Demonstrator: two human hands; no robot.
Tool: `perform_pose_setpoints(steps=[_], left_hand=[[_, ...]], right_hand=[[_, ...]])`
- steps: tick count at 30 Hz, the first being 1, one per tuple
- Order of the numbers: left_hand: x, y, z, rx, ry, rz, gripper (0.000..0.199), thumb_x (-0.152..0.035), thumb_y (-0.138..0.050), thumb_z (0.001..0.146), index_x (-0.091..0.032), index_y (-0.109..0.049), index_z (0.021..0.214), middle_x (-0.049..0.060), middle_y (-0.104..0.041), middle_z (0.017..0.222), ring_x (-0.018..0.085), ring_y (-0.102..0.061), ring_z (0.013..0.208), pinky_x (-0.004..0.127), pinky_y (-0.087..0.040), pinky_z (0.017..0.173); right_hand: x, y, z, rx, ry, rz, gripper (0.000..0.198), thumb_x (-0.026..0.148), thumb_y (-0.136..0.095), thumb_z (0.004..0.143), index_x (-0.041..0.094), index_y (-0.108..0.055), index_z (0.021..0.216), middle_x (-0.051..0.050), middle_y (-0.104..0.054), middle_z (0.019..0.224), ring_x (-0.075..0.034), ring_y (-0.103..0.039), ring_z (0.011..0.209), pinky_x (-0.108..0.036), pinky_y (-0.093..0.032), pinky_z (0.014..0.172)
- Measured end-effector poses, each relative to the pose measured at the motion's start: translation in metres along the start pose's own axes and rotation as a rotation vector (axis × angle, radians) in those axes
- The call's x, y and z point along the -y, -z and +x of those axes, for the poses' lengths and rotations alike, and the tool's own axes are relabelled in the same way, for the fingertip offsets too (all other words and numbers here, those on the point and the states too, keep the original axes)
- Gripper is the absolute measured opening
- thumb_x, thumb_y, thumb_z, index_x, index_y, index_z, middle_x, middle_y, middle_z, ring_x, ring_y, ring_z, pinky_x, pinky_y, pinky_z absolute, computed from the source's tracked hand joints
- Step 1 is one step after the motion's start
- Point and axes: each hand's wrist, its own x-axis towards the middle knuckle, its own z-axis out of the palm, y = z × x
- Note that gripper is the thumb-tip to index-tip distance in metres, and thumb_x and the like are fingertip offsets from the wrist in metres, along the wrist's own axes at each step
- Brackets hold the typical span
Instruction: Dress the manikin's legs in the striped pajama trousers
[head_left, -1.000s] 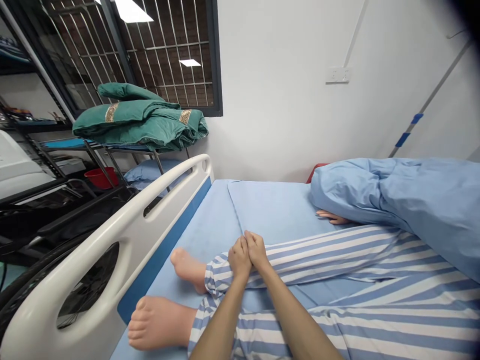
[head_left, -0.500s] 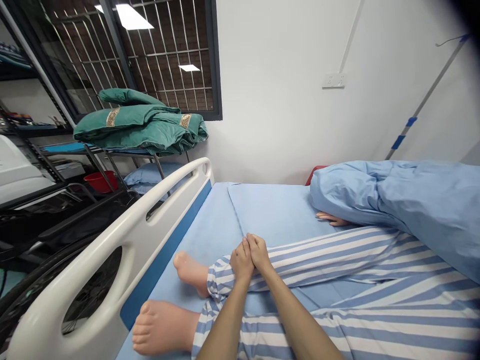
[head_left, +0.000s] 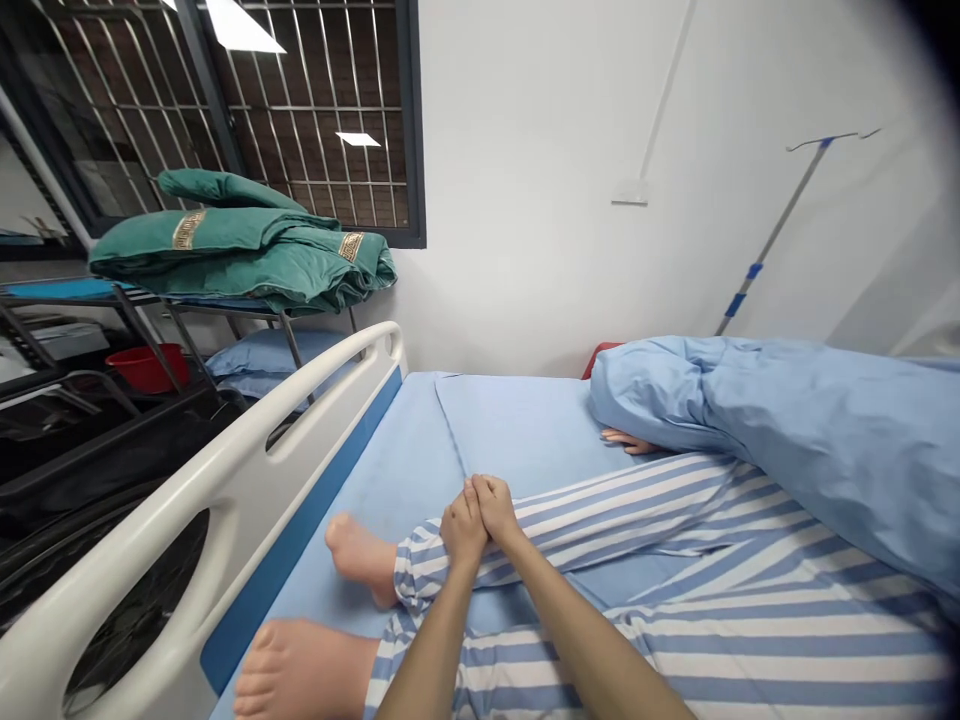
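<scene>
A striped trouser leg (head_left: pixel 600 520), soft cotton in pale blue and white bands, is being gripped at its far shin near the cuff by both hands. The left hand (head_left: pixel 461 528) is being held curled into a loose fist on the cloth, and the right hand (head_left: pixel 496 508) is being pressed against it, knuckle to knuckle, its fingers folded down over the same fold of fabric; how much cloth is being pinched under the fingers cannot be told. The leg is being shown lying flat on the smooth light-blue bed sheet (head_left: pixel 517 430), with a bare, waxy-looking foot (head_left: pixel 360 555) protruding from the cuff just left of the hands. A second bare foot (head_left: pixel 300 670) is being seen nearer the camera, beside the glossy white plastic footboard (head_left: pixel 225 480) with its oval cut-outs. A rumpled blue quilt (head_left: pixel 787 430) is being seen bunched to the right, with a small pale hand (head_left: pixel 626 440) showing under its edge. Folded green blankets (head_left: pixel 240 250) with gold trim are being carried on a metal rack by the barred window.

Compared with a second ago, the grip is being kept unchanged, while the whole scene is being shown shifted leftward and slightly down, so more of the slanted drip pole (head_left: pixel 772 235) is being revealed.
</scene>
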Motion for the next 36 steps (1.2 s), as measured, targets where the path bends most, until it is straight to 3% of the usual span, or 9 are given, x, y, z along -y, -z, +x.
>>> perform_pose_setpoints(steps=[4,7,12,16,26,32,36], left_hand=[[0.0,0.003,0.0,0.052,-0.04,0.09,0.032,-0.024,-0.034,0.084,-0.016,-0.06,0.099,0.01,-0.065,0.09,0.018,-0.058,0.081,0.025,-0.038,0.069],[0.0,0.004,-0.001,0.027,-0.01,0.034,0.034,-0.025,-0.031,0.085,-0.016,-0.06,0.098,0.01,-0.065,0.088,0.019,-0.058,0.082,0.026,-0.039,0.069],[0.001,0.001,0.0,-0.003,0.033,-0.1,0.04,-0.027,-0.025,0.086,-0.015,-0.058,0.105,0.012,-0.064,0.094,0.019,-0.058,0.085,0.028,-0.038,0.071],[-0.001,-0.002,0.0,-0.004,0.05,-0.16,0.048,-0.035,-0.02,0.086,-0.015,-0.062,0.096,0.012,-0.065,0.091,0.021,-0.058,0.086,0.03,-0.037,0.071],[-0.013,0.007,0.002,0.094,0.075,-0.146,0.051,-0.041,-0.019,0.084,-0.017,-0.063,0.084,0.013,-0.064,0.093,0.022,-0.056,0.087,0.03,-0.036,0.073],[-0.054,-0.001,0.017,0.073,-0.027,-0.366,0.041,-0.033,-0.027,0.081,-0.017,-0.061,0.063,0.006,-0.063,0.068,0.014,-0.053,0.063,0.024,-0.033,0.057],[-0.05,-0.013,0.01,0.041,-0.014,-0.345,0.043,-0.036,-0.025,0.082,-0.018,-0.06,0.064,0.005,-0.063,0.069,0.014,-0.052,0.062,0.024,-0.031,0.055]], right_hand=[[0.028,0.013,0.004,0.11,0.193,-0.19,0.036,0.034,-0.036,0.079,0.017,-0.033,0.048,0.005,-0.03,0.045,-0.007,-0.029,0.046,-0.022,-0.021,0.046],[0.037,0.023,0.01,0.142,0.271,-0.268,0.037,0.034,-0.035,0.082,0.017,-0.032,0.048,0.006,-0.029,0.045,-0.007,-0.028,0.046,-0.022,-0.021,0.047],[0.001,0.028,0.013,0.094,0.166,-0.276,0.039,0.036,-0.034,0.082,0.017,-0.029,0.048,0.006,-0.025,0.046,-0.007,-0.026,0.047,-0.022,-0.02,0.047],[-0.021,0.027,0.011,0.066,0.107,-0.253,0.039,0.037,-0.035,0.08,0.017,-0.029,0.047,0.006,-0.024,0.047,-0.007,-0.026,0.048,-0.022,-0.02,0.048],[-0.02,0.03,0.013,0.01,0.065,-0.095,0.038,0.039,-0.036,0.078,0.018,-0.029,0.048,0.006,-0.025,0.047,-0.008,-0.027,0.049,-0.021,-0.023,0.048],[-0.023,0.035,0.018,-0.033,-0.022,0.187,0.032,0.041,-0.036,0.075,0.016,-0.042,0.056,0.002,-0.04,0.053,-0.01,-0.035,0.054,-0.023,-0.032,0.052],[-0.021,0.036,0.015,-0.104,-0.044,0.208,0.03,0.038,-0.039,0.074,0.018,-0.035,0.052,0.004,-0.032,0.05,-0.009,-0.03,0.052,-0.022,-0.029,0.048]])
